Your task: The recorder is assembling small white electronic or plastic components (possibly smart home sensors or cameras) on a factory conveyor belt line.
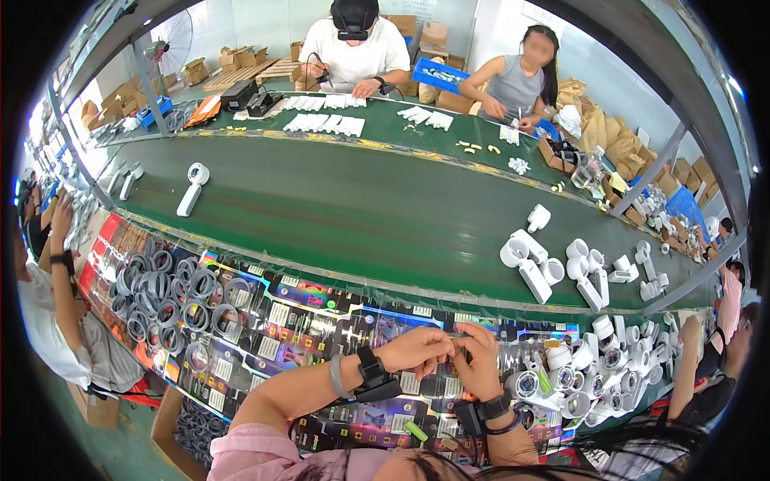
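Left hand: we see our left hand (417,350) with fingers bent, its tips close to the other hand; we cannot tell whether it grasps something small.
Right hand: our right hand (479,361) has its fingers curled toward the left; its grasp is also hidden from us.
Green cylinder: we find the small green cylinder (416,431) lying on the tabletop (273,345) between our forearms, apart from both hands.
Grey rings: we have a loose heap of grey rings (152,284) at the left, more in a carton (164,425) below; these look unused to us.
White units: we see many white units (613,361) piled at the right, several round ends facing up; we judge this pile unfinished, though we cannot check each piece.
Belt: further white units (525,260) lie on the green belt (345,208); whether these are complete, we cannot tell.
Progress: we judge the work midway, with plenty left.
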Demonstrator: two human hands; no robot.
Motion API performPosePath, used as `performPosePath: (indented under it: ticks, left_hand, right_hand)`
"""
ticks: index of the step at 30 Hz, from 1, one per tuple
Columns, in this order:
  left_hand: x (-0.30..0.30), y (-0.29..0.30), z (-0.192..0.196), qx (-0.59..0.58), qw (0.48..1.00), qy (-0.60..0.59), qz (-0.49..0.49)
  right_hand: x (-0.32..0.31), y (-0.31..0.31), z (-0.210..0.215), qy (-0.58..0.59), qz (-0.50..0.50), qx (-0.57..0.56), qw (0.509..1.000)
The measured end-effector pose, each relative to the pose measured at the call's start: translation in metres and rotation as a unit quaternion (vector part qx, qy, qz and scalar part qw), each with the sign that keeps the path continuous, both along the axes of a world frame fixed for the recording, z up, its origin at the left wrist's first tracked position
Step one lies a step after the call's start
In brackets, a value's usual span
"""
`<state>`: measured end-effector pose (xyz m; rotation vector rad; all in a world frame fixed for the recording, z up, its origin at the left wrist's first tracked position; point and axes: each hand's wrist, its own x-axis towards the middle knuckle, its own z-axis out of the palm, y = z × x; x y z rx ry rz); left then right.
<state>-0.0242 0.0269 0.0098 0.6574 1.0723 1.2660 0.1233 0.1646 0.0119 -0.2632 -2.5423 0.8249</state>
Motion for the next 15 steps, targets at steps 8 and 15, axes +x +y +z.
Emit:
performPosePath:
  ticks: [8,15]
  left_hand:
    - [-0.0001,0.0002,0.0025,0.001,1.000,-0.002,0.003]
    - [0.0008,-0.0004,0.0008,0.003,1.000,0.007,0.008]
  right_hand:
    - [-0.0002,0.0002,-0.0010,0.000,-0.002,-0.007,1.000]
    - [0.0001,-0.0016,-0.0008,-0.005,-0.006,-0.007,1.000]
